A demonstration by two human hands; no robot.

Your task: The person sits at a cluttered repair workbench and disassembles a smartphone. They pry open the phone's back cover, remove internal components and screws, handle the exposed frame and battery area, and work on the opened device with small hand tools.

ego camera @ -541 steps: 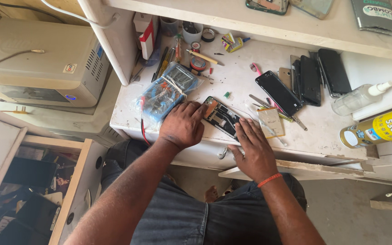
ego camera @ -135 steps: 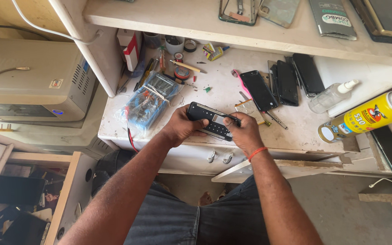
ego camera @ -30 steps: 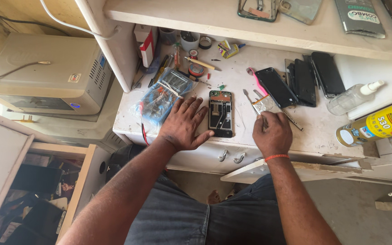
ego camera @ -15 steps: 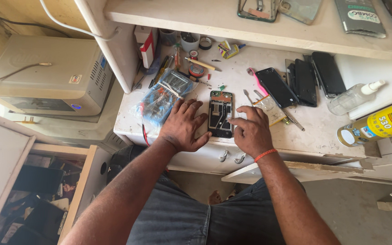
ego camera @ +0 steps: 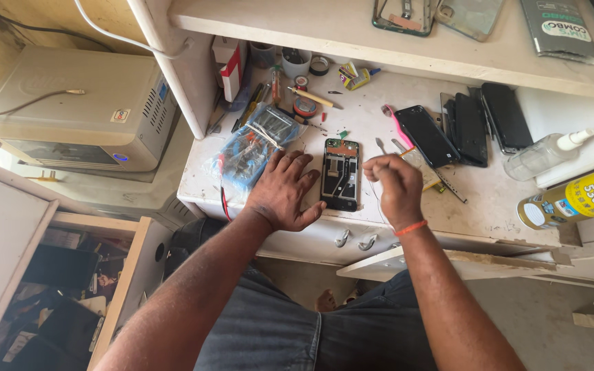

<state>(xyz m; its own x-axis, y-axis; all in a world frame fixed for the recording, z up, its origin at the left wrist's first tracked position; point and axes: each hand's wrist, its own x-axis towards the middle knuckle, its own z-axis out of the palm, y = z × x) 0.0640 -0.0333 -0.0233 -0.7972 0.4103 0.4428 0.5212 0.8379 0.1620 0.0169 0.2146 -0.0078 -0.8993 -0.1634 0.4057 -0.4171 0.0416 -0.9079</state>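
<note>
From the head camera, an opened phone (ego camera: 340,174) lies flat on the white tabletop (ego camera: 489,199), its insides facing up. The left hand (ego camera: 284,194) lies spread flat just left of the phone, steadying it. The right hand (ego camera: 392,187), just right of the phone, is curled, fingertips pinched together on something too small to tell. Best to keep the phone pinned and work slowly, with light touches.
</note>
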